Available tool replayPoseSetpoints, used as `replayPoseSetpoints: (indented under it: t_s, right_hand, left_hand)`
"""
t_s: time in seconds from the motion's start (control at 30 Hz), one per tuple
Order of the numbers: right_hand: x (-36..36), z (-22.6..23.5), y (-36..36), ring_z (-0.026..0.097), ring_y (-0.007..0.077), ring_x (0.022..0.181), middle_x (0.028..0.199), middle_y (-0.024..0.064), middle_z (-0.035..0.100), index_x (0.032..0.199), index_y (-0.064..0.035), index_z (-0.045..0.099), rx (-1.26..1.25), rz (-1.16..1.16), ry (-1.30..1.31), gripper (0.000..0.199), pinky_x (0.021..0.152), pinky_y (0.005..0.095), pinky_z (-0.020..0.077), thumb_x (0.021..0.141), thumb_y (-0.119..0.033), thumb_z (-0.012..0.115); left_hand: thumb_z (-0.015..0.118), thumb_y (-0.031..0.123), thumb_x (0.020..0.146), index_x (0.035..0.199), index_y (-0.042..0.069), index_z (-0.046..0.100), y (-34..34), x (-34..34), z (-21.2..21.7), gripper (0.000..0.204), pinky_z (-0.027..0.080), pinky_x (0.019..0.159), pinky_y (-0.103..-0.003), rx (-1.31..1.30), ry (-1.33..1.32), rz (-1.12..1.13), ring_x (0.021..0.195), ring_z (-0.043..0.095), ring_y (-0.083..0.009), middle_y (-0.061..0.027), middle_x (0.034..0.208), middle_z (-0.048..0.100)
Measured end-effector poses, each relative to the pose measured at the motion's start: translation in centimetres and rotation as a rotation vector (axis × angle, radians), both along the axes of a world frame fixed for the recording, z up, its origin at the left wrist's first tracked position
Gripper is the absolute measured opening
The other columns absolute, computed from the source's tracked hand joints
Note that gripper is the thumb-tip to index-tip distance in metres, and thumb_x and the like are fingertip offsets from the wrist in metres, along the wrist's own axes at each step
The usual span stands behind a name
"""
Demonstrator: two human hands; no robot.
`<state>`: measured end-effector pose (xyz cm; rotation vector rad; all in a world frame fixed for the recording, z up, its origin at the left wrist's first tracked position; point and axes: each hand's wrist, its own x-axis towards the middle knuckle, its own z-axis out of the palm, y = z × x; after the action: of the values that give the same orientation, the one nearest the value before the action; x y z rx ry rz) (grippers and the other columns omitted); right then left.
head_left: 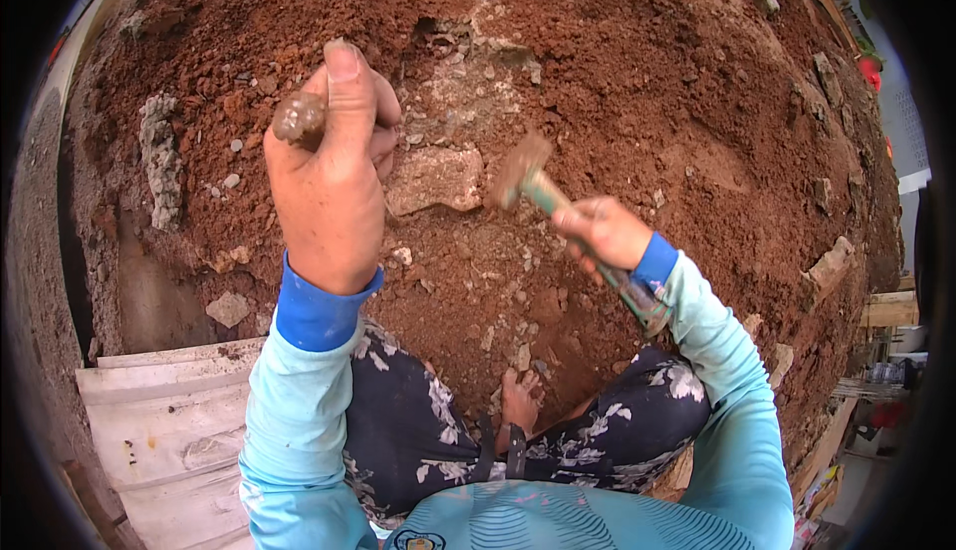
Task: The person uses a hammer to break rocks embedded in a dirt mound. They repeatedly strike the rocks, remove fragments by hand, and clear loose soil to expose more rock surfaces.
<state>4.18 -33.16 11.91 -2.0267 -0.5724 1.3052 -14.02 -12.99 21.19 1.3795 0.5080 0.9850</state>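
My left hand [334,177] is raised and closed around a metal chisel [299,117]; only its rounded, dirty top end shows above my fist. My right hand [602,231] grips the green handle of a hammer [543,192], whose blurred head hangs just right of a pale flat stone [436,180] set in the red earth. The stone lies between my two hands. The chisel's tip is hidden behind my left hand.
A mound of red soil [617,82] with stone chips fills the view. Grey concrete chunks [159,157] sit at the left. White boards [164,421] lie at the lower left. My bare foot [520,401] rests on the soil between my knees. Timber and clutter [881,351] stand at right.
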Motion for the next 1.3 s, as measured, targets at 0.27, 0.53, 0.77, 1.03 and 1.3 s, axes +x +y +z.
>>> replayPoseSetpoints:
  t_s: [0.27,0.53,0.77,1.03,1.3]
  right_hand:
    - [3.3,-6.1,1.0,0.055,0.0197,0.044,0.062,0.0079,0.058,0.088,-0.0012,0.053,0.366,-0.274,-1.02,0.035,0.044,0.0366,0.0477,0.098,-0.035,0.053]
    - [0.3,-1.1,-1.7,0.051,0.014,0.043,0.064,0.0046,0.054,0.083,-0.0007,0.055,0.003,-0.1,0.054,0.038,0.037,0.032,0.0443,0.097,-0.036,0.055]
    - [3.7,-2.1,1.7,0.055,0.0174,0.043,0.061,0.0066,0.055,0.088,-0.001,0.052,0.457,-0.389,-0.724,0.035,0.043,0.034,0.0461,0.098,-0.034,0.051]
    - [-0.6,-5.5,-3.3,0.053,0.015,0.043,0.06,0.0057,0.055,0.087,-0.0007,0.055,-0.212,0.064,0.248,0.036,0.037,0.032,0.0436,0.097,-0.035,0.055]
    - [4.2,-2.3,5.2,0.048,0.013,0.038,0.054,0.0022,0.048,0.083,-0.0046,0.046,0.574,-0.485,-0.417,0.033,0.034,0.0293,0.0407,0.1,-0.032,0.05]
  left_hand:
    - [0.051,0.045,0.099,0.073,0.008,0.053,-0.3,0.6,-0.3,0.045,0.022,0.046,-0.021,-0.036,0.031,-0.023,0.052,0.031,-0.0034,0.0056,0.06,0.039]
    - [0.05,0.048,0.099,0.069,0.007,0.053,-0.1,-0.2,0.1,0.051,0.022,0.046,-0.021,-0.019,0.05,-0.023,0.052,0.032,-0.0025,0.0065,0.057,0.038]
    - [0.05,0.047,0.099,0.07,0.007,0.054,0.2,0.7,-0.6,0.049,0.023,0.047,-0.021,-0.066,0.036,-0.049,0.052,0.032,-0.0028,0.0065,0.056,0.038]
    - [0.049,0.045,0.1,0.073,0.007,0.054,0.0,0.0,-0.1,0.047,0.022,0.046,-0.021,-0.027,0.024,-0.018,0.051,0.031,-0.0025,0.0062,0.057,0.037]
    - [0.05,0.046,0.099,0.071,0.007,0.053,0.4,0.7,-0.5,0.048,0.022,0.047,-0.02,-0.082,0.047,-0.036,0.052,0.032,-0.0024,0.0067,0.057,0.037]
